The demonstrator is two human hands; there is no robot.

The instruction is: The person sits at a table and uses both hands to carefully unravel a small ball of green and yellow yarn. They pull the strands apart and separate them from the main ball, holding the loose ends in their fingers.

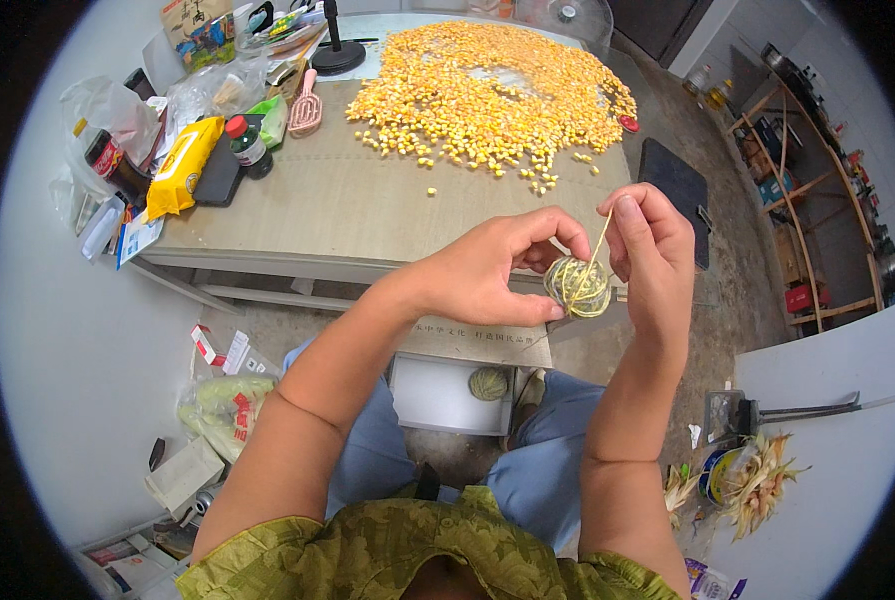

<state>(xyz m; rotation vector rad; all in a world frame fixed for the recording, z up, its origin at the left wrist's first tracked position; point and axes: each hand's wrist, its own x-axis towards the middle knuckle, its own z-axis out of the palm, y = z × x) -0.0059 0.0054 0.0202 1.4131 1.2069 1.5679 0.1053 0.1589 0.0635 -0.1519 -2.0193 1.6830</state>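
Observation:
A small ball of yellow and grey yarn [577, 287] rests between the thumb and fingers of my left hand [503, 259], in front of the table's near edge. My right hand [650, 244], to the right of the ball, pinches a yellow strand [602, 234] between thumb and forefinger. That strand runs taut from the fingertips down to the ball. Below, between my knees, a white open box [447, 401] holds a second yarn ball [488, 383] near its right end.
Loose corn kernels [485, 97] cover the far part of the table [327, 202]. At its left stand a cola bottle [113, 161], a yellow wipes pack [184, 165], a red-capped bottle [249, 148] and a pink hairbrush [306, 107]. A dustpan [725, 417] and corn husks [762, 480] lie at the right.

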